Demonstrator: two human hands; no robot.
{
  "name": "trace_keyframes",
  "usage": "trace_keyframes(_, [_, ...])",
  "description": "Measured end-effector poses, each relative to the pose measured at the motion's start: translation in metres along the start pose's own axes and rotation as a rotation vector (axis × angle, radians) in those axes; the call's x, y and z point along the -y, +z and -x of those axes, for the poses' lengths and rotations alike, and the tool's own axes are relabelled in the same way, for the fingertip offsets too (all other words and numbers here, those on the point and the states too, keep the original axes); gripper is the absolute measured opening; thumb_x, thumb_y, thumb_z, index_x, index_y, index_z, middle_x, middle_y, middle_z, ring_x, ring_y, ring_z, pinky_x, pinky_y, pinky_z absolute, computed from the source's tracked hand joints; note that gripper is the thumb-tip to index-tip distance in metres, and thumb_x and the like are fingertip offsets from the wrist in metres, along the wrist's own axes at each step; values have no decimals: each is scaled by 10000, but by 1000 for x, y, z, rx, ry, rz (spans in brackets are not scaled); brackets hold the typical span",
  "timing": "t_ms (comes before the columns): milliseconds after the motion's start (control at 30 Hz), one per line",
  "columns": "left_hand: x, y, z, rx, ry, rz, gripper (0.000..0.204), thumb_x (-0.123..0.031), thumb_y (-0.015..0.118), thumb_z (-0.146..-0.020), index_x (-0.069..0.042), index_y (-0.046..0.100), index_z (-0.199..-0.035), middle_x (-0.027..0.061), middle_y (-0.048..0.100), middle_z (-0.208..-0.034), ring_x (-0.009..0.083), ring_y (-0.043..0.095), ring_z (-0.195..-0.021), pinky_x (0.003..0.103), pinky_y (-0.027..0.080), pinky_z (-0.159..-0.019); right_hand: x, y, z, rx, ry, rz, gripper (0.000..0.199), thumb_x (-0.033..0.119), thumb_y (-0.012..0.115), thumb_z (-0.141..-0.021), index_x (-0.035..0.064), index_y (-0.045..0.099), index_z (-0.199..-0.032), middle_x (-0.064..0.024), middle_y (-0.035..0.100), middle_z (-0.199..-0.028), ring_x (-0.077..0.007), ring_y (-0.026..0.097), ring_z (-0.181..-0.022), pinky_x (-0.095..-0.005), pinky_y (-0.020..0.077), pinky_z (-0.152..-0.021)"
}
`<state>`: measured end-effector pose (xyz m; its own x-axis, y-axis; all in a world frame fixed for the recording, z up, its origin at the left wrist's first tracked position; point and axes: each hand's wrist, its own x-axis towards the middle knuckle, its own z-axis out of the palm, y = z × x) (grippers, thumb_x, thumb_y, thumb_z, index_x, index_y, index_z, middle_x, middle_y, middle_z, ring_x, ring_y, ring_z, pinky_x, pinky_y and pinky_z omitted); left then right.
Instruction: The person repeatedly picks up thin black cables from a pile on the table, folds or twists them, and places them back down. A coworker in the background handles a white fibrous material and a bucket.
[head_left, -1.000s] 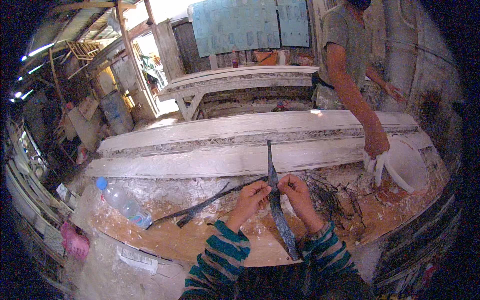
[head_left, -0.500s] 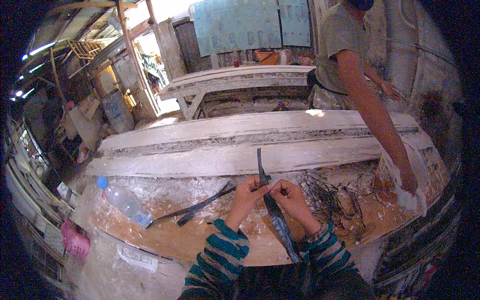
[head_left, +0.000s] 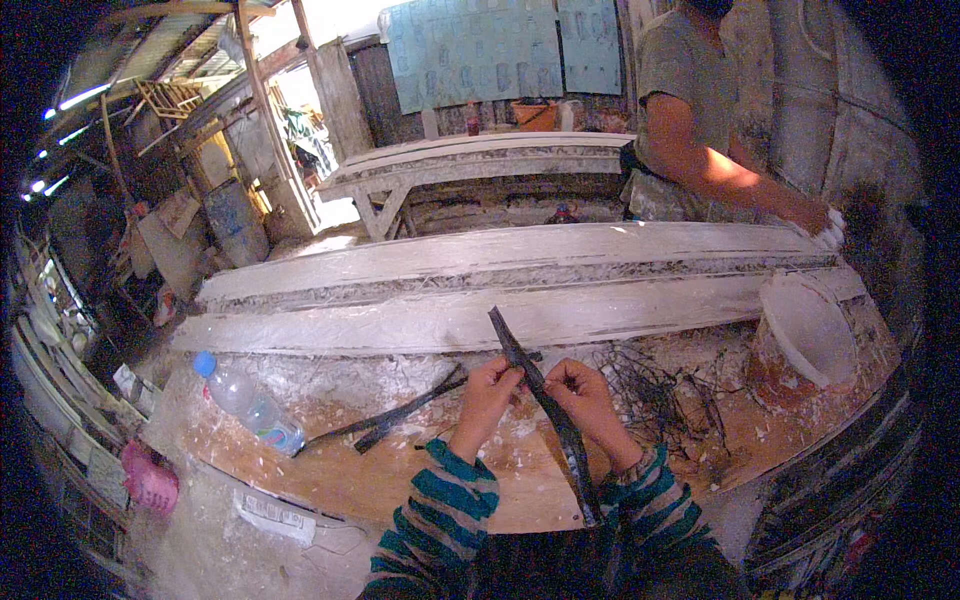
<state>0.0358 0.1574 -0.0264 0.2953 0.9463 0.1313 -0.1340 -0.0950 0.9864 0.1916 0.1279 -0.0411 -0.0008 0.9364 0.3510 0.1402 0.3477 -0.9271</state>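
Between my two hands runs a long black strip (head_left: pixel 565 428), its top end pointing away toward the white boards and its bottom end near my lap. My left hand (head_left: pixel 484 405) pinches it near the upper part. Close beside it, the fingers of my right hand (head_left: pixel 588 408) are closed on the strip's other edge. To the left, more black strips (head_left: pixel 400 415) lie crossed on the wooden board. A tangle of thin black strands (head_left: pixel 662 395) spreads just right of my right hand.
A clear plastic bottle (head_left: pixel 245 398) with a blue cap lies at left. At right stands a white-smeared bucket (head_left: pixel 800 340). Long white-coated boards (head_left: pixel 440 310) cross beyond my hands. A co-worker (head_left: pixel 690 130) stands at the far right. A pink basket (head_left: pixel 150 482) sits lower left.
The strip's top end has tipped to the left and shows more of its width. The co-worker's hand has left the bucket and now reaches the far boards' right end, with white stuff on it.
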Motion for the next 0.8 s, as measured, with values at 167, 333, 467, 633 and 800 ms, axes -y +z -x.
trace_keyframes(167, [2, -2, -3, -11, -37, 53, 141, -166, 524, -856, -36, 578, -840, 6, 569, -723, 88, 538, -631, 226, 445, -472, 0, -6, -3, -29, 66, -164, 61, 104, 554, -777, 69, 535, -731, 20, 523, -688, -69, 480, -632, -224, 386, -579])
trace_keyframes(333, [2, 1, -1, 12, -125, 258, 173, -232, 549, -848, -68, 559, -795, -4, 564, -711, 86, 529, -609, 235, 444, -486, 5, -8, -4, 67, 250, -405, 94, 170, 550, -805, 86, 542, -762, 29, 529, -702, -71, 484, -645, -225, 387, -603])
trace_keyframes(467, [0, 3, 0, 17, -40, 71, 192, -254, 554, -847, -72, 553, -785, -8, 557, -687, 74, 518, -596, 226, 430, -480, 9, -7, -2, 58, 249, -354, 133, 214, 578, -816, 91, 544, -779, 33, 538, -710, -69, 495, -647, -220, 395, -607])
trace_keyframes(633, [0, 3, 2, 101, 52, -117, 238, -289, 547, -853, -60, 550, -789, -12, 555, -682, 64, 506, -580, 215, 414, -478, 8, -8, -5, 67, 184, -237, 115, 184, 610, -800, 87, 553, -779, 20, 561, -720, -73, 514, -658, -228, 410, -618])
trace_keyframes(800, [0, 6, 3, 82, 50, -64, 253, -308, 540, -857, -65, 544, -789, -23, 549, -672, 58, 502, -571, 204, 406, -487, 7, -11, -4, 52, 253, -355, 107, 156, 592, -811, 86, 545, -746, 10, 570, -715, -82, 521, -663, -244, 418, -636])
